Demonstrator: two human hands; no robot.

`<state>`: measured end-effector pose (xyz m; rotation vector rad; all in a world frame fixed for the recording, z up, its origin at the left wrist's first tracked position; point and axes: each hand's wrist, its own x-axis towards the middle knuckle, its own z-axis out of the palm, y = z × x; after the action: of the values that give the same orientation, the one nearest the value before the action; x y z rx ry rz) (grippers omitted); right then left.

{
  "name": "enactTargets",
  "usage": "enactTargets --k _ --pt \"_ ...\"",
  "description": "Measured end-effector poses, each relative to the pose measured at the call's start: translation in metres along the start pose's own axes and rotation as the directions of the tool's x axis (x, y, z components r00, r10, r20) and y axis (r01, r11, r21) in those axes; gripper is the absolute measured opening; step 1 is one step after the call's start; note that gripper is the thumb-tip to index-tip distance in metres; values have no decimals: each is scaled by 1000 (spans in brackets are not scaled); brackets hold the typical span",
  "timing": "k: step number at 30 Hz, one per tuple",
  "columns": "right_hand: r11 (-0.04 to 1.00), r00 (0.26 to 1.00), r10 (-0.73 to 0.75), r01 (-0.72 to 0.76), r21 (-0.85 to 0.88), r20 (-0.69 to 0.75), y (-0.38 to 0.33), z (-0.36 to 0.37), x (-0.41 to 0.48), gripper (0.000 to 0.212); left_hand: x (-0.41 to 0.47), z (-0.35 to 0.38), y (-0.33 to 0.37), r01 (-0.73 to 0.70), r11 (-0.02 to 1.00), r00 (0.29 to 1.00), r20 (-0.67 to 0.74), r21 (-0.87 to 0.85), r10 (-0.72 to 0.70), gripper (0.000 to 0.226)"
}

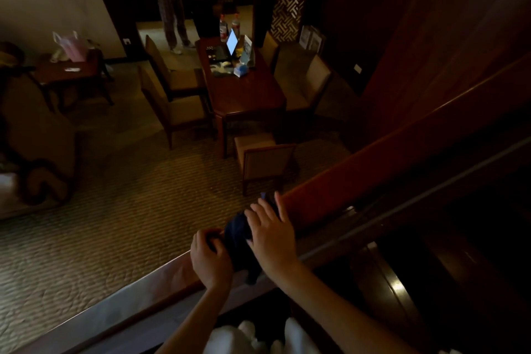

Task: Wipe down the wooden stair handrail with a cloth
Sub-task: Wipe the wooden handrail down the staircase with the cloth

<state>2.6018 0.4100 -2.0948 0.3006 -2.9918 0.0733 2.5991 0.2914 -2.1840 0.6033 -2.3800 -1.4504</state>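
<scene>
Blue cloth (236,234) is being pinched at its near-left end by the curled left hand (211,263) and pressed flat by the spread right hand (273,238), just beyond; the wooden handrail (373,158) under them is running away far-right.

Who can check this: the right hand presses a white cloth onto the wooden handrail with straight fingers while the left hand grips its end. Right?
One error: the head view shows the cloth is dark blue, not white. The right hand presses it onto the handrail, and the left hand grips its end.
</scene>
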Motion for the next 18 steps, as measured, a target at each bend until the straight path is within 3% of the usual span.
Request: enactTargets --k 3,6,8,10,12,15,18 --pt "998 986 59 -59 3 -158 46 -24 1 67 0 -2 0 1 1000 1000 -1 5 -1 15" --pt "948 876 273 -316 -46 -397 125 -69 10 53 0 -2 2 10 1000 1000 8 11 -10 17" --pt "884 789 406 -467 -21 -460 161 -91 11 46 -1 -2 2 17 1000 1000 6 19 -17 17" --pt "852 760 475 -524 15 -443 161 -87 14 51 -1 -2 2 24 999 1000 3 28 -24 17" --pt "897 816 413 -442 24 -405 126 -63 15 62 -1 -2 2 24 999 1000 5 21 -24 16" --pt "987 951 156 -163 -4 -267 55 -12 -6 82 1 -2 1 24 999 1000 15 25 -25 17" --pt "1000 973 9 -8 5 -231 45 -2 -28 89 0 -4 0 30 1000 999 30 0 -30 17"
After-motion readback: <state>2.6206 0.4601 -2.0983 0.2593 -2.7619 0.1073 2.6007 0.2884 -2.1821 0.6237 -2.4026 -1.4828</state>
